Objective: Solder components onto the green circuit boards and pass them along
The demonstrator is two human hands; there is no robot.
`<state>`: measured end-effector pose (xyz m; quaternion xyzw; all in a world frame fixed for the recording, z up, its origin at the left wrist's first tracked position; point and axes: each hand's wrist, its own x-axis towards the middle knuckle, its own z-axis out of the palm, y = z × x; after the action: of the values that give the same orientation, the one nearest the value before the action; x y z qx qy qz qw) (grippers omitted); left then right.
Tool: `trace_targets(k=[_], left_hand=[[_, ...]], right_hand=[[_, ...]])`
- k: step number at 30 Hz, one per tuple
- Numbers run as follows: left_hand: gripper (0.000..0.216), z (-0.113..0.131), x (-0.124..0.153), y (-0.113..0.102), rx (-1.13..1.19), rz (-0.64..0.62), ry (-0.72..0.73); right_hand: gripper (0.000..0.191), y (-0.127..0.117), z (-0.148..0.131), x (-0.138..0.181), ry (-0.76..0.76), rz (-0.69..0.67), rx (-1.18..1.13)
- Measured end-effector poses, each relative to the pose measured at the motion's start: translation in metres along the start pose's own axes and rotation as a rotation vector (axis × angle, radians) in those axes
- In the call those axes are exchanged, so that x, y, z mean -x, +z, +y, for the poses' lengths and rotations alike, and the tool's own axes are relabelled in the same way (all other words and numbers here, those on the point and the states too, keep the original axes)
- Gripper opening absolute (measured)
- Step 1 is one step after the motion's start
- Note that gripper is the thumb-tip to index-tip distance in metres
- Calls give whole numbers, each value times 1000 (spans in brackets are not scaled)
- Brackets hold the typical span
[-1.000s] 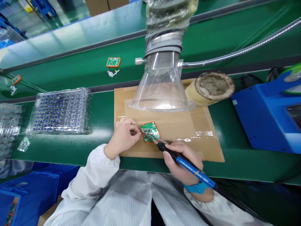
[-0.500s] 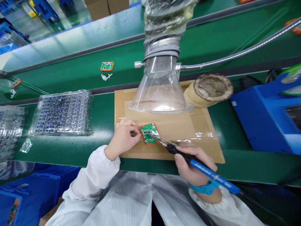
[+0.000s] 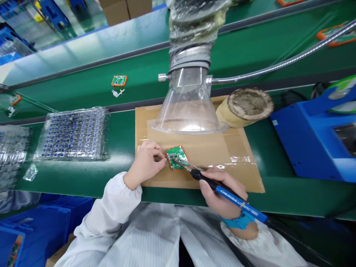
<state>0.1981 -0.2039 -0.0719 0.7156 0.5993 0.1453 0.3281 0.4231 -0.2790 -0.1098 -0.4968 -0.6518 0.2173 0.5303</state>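
Observation:
A green circuit board with an orange edge lies on a cardboard sheet. At its left edge my left hand is closed in a pinch; what sits between the fingertips is too small to make out. My right hand is wrapped round a soldering iron with a black grip and blue handle. The iron's metal tip reaches over the left half of the board, close to my left fingertips. Whether the tip touches the board I cannot tell. A blue band circles my right wrist.
A clear fume hood hangs above the cardboard. Behind it to the right stands a round yellowish pot, beside a blue machine. Stacked clear trays of small parts lie left. Another orange-edged board rests on the green belt.
My right hand has moved left with the soldering iron, bringing its tip further left across the board. My left hand has stayed in place. Boards on the belt have shifted left.

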Motion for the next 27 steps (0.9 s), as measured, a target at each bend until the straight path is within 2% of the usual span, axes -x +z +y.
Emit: trace_targets(k=[2, 4, 8, 9, 13, 17, 19, 21, 23, 25, 27], left_hand=[[19, 0, 0, 0, -2, 1, -3], [18, -1, 0, 1, -2, 4, -2], [18, -4, 1, 1, -13, 9, 12], [18, -5, 1, 1, -24, 4, 28], [9, -7, 6, -1, -112, -47, 172], [11, -9, 8, -9, -74, -70, 212], [13, -14, 4, -19, 105, -127, 133], [15, -22, -7, -34, 375, -197, -32], [15, -33, -25, -53, 603, -219, -227], [16, -45, -52, -74, 705, -148, -352], [16, -57, -88, -96, 703, 34, -364]], right_hand=[[11, -4, 4, 4, 37, 29, 29], [10, -12, 10, 3, 60, 118, 77], [13, -32, 26, -17, 34, 499, 231], [18, -37, 29, -24, 43, 553, 272], [42, -48, 42, -51, 61, 528, 217], [36, -46, 50, -64, 89, 420, 292], [37, -43, 48, -60, 154, 403, 239], [40, -40, 41, -49, 198, 451, 120], [41, -36, 32, -34, 228, 421, 56], [34, -32, 26, -21, 234, 383, 57], [29, -29, 24, -12, 220, 349, 56]])
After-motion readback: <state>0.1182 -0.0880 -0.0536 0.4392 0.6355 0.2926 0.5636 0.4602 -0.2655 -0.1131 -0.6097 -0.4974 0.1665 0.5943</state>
